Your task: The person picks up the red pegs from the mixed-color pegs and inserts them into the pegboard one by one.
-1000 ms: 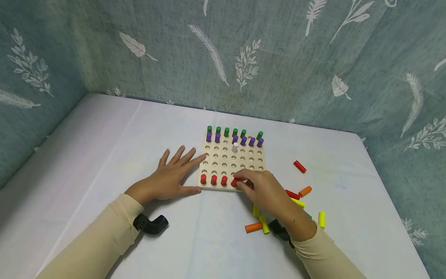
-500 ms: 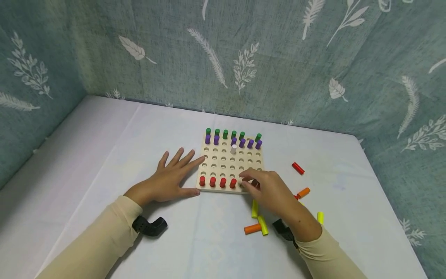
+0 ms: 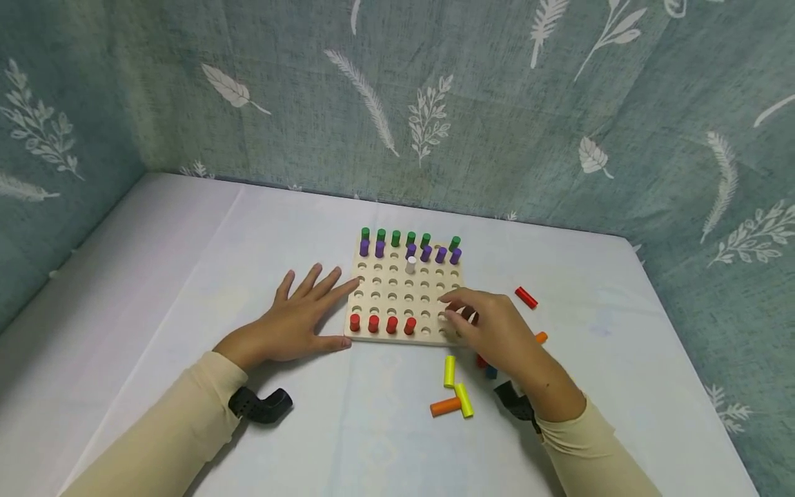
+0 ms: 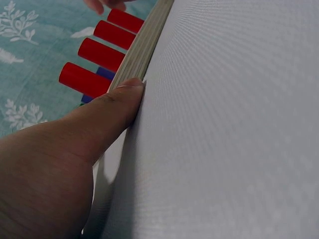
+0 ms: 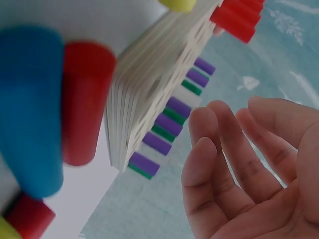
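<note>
A pale wooden peg board [image 3: 385, 336] lies on the table. Along its near edge stand several red pegs [image 3: 392, 324], at the left. Purple pegs [image 3: 425, 253] and green pegs [image 3: 395, 238] fill most of the two far rows, with a lone white peg [image 3: 410, 265] just in front. My left hand [image 3: 292, 324] lies spread on the cloth, its thumb [image 4: 122, 97] against the board's near left corner. Over the board's right side hovers my right hand [image 3: 497, 328], fingers loosely bent; the right wrist view shows nothing between them.
Loose pegs lie near the board's near right corner: yellow pegs [image 3: 450, 371], an orange peg [image 3: 445, 407], a blue peg [image 5: 32, 109] and a red peg [image 5: 87, 102]. Another red peg [image 3: 526, 297] lies farther right. A patterned cloth wall [image 3: 279, 124] rises behind.
My right hand has let go of the fourth red peg, which now stands in the near row, and has moved right and slightly up. The left hand stays at the board's left.
</note>
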### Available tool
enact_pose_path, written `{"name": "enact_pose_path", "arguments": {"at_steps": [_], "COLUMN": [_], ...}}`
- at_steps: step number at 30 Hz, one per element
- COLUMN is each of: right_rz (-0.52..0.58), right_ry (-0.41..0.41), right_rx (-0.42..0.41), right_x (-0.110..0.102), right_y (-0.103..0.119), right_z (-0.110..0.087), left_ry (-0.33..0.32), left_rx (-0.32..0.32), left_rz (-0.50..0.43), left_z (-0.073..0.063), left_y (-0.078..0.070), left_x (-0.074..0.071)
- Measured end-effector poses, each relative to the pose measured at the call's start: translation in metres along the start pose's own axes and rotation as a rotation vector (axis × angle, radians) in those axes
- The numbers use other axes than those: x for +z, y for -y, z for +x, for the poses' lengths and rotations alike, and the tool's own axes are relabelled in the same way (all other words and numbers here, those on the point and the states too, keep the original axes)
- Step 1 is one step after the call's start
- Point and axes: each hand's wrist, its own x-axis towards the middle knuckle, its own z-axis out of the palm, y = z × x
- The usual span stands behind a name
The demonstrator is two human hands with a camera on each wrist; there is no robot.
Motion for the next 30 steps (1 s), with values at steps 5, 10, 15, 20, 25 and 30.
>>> {"name": "enact_pose_path", "arguments": {"at_steps": [5, 10, 15, 20, 25, 30], "right_rz": [-0.019, -0.025, -0.051, -0.062, -0.069, -0.074], "right_ry": [-0.048, -0.039, -0.043, -0.052, -0.099, -0.122], "right_rx": [-0.004, 0.050, 0.117, 0.149, 0.152, 0.185], "right_x": [-0.006, -0.012, -0.018, -0.023, -0.027, -0.031], "right_y": [-0.005, -0.011, -0.017, -0.025, -0.035, -0.042], "right_z": [0.002, 0.002, 0.004, 0.006, 0.008, 0.008], "left_ry": [-0.008, 0.000, -0.014, -0.006, -0.018, -0.008], "left_rx": [0.001, 0.002, 0.005, 0.004, 0.009, 0.009], "left_rz": [0.001, -0.001, -0.007, -0.005, -0.006, -0.011], "left_z": [0.000, -0.001, -0.001, -0.001, -0.001, -0.002], "left_y": [0.001, 0.001, 0.000, 0.000, -0.001, -0.001], "left_x": [0.001, 0.002, 0.001, 0.000, -0.002, -0.002]}}
